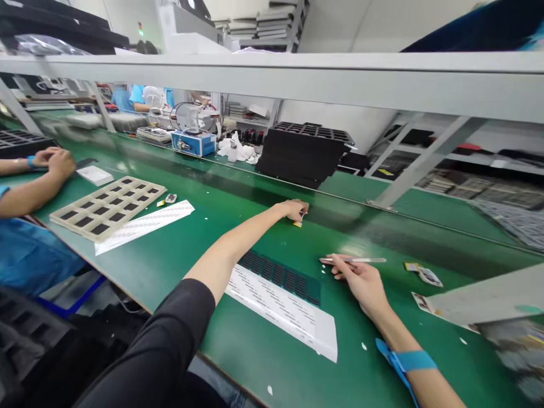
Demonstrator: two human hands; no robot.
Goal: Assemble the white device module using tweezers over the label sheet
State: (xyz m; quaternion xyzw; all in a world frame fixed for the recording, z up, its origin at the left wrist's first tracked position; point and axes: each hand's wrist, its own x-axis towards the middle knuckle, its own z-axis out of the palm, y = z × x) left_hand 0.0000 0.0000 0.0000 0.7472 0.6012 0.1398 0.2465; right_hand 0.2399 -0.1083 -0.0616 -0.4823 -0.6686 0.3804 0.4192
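My left hand (294,209) reaches out to the far edge of the green bench and closes its fingers on a small part with a yellow tab (298,223) beside the conveyor belt (255,187). My right hand (359,279) rests on the bench and holds metal tweezers (355,260) that point to the right. Between my arms lies a white label sheet (283,309) with a dark gridded strip (280,276) along its far side.
A co-worker's hands (53,161) rest at the left near a beige tray with dark pockets (108,207) and a white paper strip (144,225). Small cards (423,273) lie at the right. Stacked black trays (304,153) and a blue box (193,143) stand beyond the belt.
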